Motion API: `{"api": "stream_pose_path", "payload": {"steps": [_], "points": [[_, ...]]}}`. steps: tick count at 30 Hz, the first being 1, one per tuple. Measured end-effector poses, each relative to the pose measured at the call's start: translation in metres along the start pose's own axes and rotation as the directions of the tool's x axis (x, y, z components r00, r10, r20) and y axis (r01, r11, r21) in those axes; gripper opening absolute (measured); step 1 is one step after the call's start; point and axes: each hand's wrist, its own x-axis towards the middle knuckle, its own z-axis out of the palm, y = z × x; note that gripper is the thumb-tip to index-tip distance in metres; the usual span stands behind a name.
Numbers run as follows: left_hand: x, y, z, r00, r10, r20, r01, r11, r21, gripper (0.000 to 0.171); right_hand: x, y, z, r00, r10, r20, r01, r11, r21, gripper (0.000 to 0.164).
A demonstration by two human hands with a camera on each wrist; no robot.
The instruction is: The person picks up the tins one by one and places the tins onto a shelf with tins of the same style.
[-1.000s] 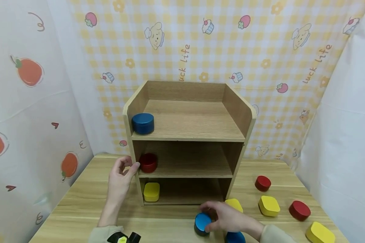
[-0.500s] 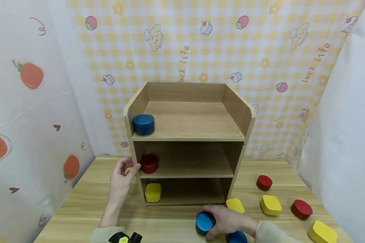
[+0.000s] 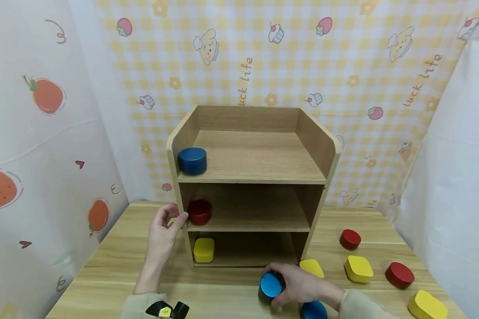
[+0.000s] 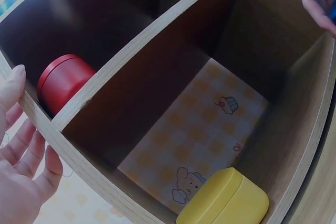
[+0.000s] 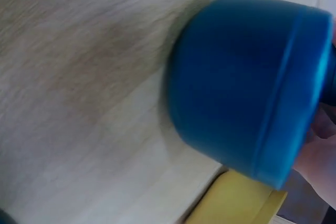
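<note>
Head view: blue tin (image 3: 270,285) clasped by right hand (image 3: 299,282), shelf (image 3: 259,159) held by left hand (image 3: 163,228); pick-up apparently underway, lift likely needed next.

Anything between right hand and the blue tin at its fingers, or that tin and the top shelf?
No: right hand curls round the blue tin. Nothing visible blocks the way to the top shelf; another blue tin stands at its left end.
</note>
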Motion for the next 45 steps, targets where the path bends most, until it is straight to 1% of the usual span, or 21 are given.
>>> {"api": "stream_pose_path", "payload": {"steps": [4,8,12,16,25,30,38,40,45], "points": [[0.001,0.0,0.0,1.0,-0.008,0.008,0.008,1.0,0.006,0.023,-0.001,-0.004,-0.002,0.996,-0.062,-0.058,0.062,0.998,0.0,0.057],[0.002,-0.001,-0.001,1.0,-0.009,0.021,0.008,1.0,0.015,0.022,-0.004,-0.008,-0.005,0.986,-0.133,-0.1,0.138,0.989,0.051,0.058],[0.002,-0.001,-0.001,1.0,-0.007,0.029,0.007,1.0,0.015,0.022,-0.005,-0.014,-0.007,0.98,-0.157,-0.124,0.172,0.976,0.129,0.059],[0.001,-0.001,-0.002,1.0,-0.008,0.03,0.008,1.0,0.008,0.021,-0.006,-0.02,-0.01,0.974,-0.173,-0.148,0.198,0.965,0.174,0.058],[0.002,-0.001,-0.001,0.999,-0.011,0.033,0.011,1.0,-0.009,0.021,-0.009,-0.033,-0.018,0.95,-0.227,-0.214,0.257,0.959,0.123,0.057],[0.001,-0.001,-0.002,0.999,-0.016,0.034,0.016,1.0,-0.014,0.022,-0.012,-0.041,-0.023,0.929,-0.275,-0.246,0.302,0.95,0.079,0.056],[0.001,-0.001,-0.003,0.999,-0.018,0.038,0.018,1.0,-0.011,0.023,-0.016,-0.065,-0.034,0.902,-0.325,-0.286,0.354,0.933,0.058,0.055],[0.001,-0.001,-0.003,0.999,-0.018,0.039,0.018,1.0,-0.009,0.023,-0.018,-0.073,-0.037,0.892,-0.336,-0.301,0.364,0.931,0.039,0.055],[0.0,0.0,-0.002,0.999,-0.019,0.04,0.019,1.0,-0.005,0.022,-0.022,-0.093,-0.048,0.859,-0.376,-0.348,0.389,0.92,-0.033,0.058]]}}
